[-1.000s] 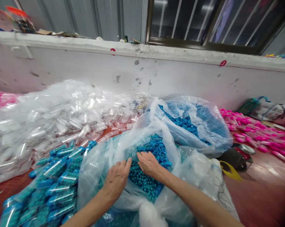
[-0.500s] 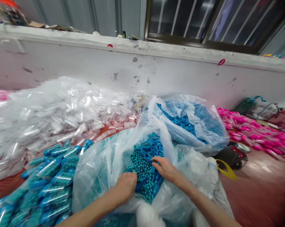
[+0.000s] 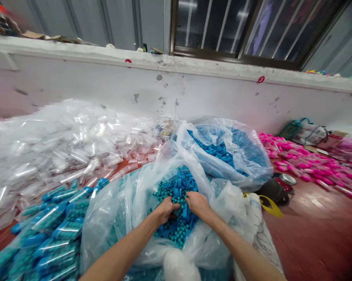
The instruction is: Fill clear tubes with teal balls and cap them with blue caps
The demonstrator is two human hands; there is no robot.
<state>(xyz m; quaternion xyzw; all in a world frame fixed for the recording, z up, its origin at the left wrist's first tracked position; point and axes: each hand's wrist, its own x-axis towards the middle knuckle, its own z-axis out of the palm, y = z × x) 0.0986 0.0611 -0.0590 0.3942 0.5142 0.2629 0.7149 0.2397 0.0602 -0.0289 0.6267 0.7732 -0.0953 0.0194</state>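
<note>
An open clear plastic bag (image 3: 114,218) in front of me holds teal beads (image 3: 178,236) mixed with small blue plastic parts (image 3: 185,180). My left hand (image 3: 165,209) is down among the beads, its fingers curled and their tips partly hidden. Close to its right, my right hand (image 3: 198,203) reaches in from the other side, with bent fingers drawn together over the blue parts. Whatever either hand grips is too small or too covered to make out. A small gap separates the two hands.
Filled bead tubes with blue caps (image 3: 57,230) are piled at left, before a heap of clear tubes (image 3: 67,144). A second bag of blue parts (image 3: 252,156) stands behind. Pink tubes (image 3: 310,164) and a dark object with a silver lid (image 3: 288,179) lie right.
My left hand has moved right and deeper into the beads, turning from a fist to a reach with the thumb showing. My right hand has lowered its fingers onto the blue parts.
</note>
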